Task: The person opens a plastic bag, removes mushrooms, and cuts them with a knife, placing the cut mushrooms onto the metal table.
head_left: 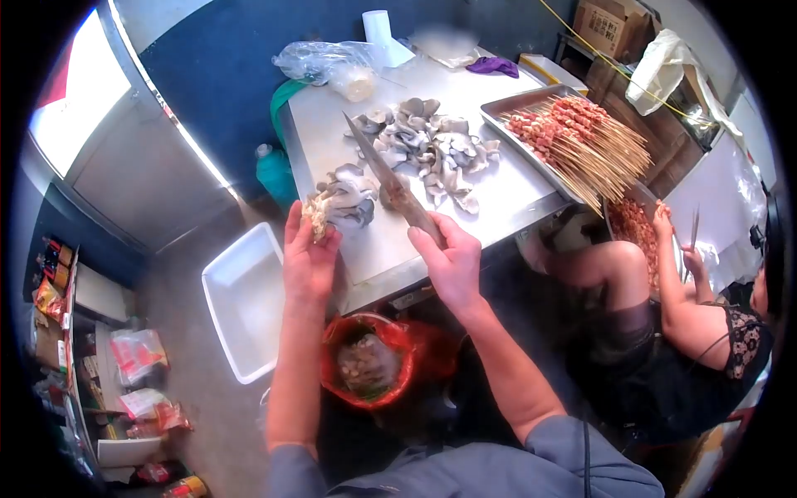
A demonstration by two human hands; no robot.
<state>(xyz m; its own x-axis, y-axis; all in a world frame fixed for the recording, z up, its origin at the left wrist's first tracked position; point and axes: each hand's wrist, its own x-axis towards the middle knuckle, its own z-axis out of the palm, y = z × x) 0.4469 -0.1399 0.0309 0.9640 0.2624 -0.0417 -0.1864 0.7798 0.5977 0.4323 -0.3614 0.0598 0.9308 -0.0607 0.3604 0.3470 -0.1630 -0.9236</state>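
My left hand (311, 257) grips a cluster of grey oyster mushrooms (353, 197) by its pale base, above the table's near left corner. A long knife (386, 174) is in my right hand (451, 261), its blade slanting up and to the left, beside the cluster. My right fingers wrap round the handle. Behind the blade, a pile of loose oyster mushrooms (440, 145) lies spread over the metal table (498, 195). Below my hands, a bucket lined with a red bag (332, 361) holds pale scraps (365, 363).
A tray (490, 108) of meat skewers (581, 141) rests at the table's right edge. A co-worker (681, 324) sits at the right beside a tray of meat pieces (635, 228). A white tub (241, 303) stands left of the table. Plastic wrap (332, 66) lies at the back.
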